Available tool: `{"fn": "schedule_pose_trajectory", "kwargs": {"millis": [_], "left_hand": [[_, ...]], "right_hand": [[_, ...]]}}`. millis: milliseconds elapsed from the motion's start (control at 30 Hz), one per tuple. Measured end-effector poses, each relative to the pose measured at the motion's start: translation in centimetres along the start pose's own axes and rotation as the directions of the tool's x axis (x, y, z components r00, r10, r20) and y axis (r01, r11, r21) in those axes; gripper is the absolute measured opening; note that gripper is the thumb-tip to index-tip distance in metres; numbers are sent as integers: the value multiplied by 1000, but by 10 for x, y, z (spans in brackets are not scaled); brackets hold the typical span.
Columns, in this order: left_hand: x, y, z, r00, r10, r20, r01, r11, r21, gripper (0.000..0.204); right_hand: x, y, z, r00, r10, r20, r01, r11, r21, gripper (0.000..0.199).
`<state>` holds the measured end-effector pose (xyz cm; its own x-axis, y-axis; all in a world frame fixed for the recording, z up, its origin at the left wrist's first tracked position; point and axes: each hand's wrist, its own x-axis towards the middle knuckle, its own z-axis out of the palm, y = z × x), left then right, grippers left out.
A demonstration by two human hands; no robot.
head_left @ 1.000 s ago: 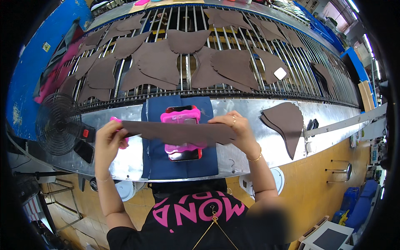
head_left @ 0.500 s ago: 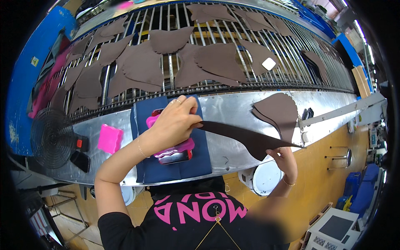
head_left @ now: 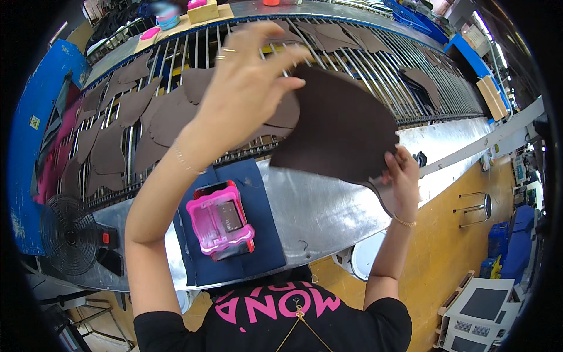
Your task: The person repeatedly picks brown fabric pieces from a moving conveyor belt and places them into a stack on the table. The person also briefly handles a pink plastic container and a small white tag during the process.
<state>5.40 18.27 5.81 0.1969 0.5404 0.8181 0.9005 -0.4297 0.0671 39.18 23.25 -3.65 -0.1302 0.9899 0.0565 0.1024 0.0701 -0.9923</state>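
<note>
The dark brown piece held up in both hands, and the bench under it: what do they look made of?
Dark brown piece: likely leather or a synthetic sheet; matte, thin, holding a flat cut outline between the left hand and right hand. Bench: sheet metal, probably steel or aluminium; silvery, with blurred reflections.

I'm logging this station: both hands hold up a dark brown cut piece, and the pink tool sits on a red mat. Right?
Not quite: in the head view the mat is dark blue. The left hand and right hand do hold up the dark brown piece, and the pink tool sits on it.
</note>
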Motion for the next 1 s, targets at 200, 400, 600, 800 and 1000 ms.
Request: {"fn": "schedule_pose_trajectory", "kwargs": {"millis": [200, 400, 600, 800, 1000], "left_hand": [[-34, -20, -69, 942, -335, -12, 335, 942, -6, 47], [-131, -55, -118, 752, -657, 58, 641, 748, 174, 49], [-226, -67, -155, 491, -869, -55, 861, 475, 182, 49], [-261, -66, -154, 372, -925, -80, 924, 361, 130, 49], [-266, -66, -152, 359, -931, -64, 929, 351, 115, 53]], "right_hand": [[135, 67, 39, 996, -39, -81, 75, 857, 509, 23], [257, 141, 52, 963, 143, -227, -13, 869, 494, 31], [305, 190, 53, 912, 286, -295, -124, 877, 465, 60], [307, 199, 40, 894, 339, -294, -170, 863, 476, 61], [290, 185, 36, 828, 269, -492, -384, 911, -149, 35]]}}
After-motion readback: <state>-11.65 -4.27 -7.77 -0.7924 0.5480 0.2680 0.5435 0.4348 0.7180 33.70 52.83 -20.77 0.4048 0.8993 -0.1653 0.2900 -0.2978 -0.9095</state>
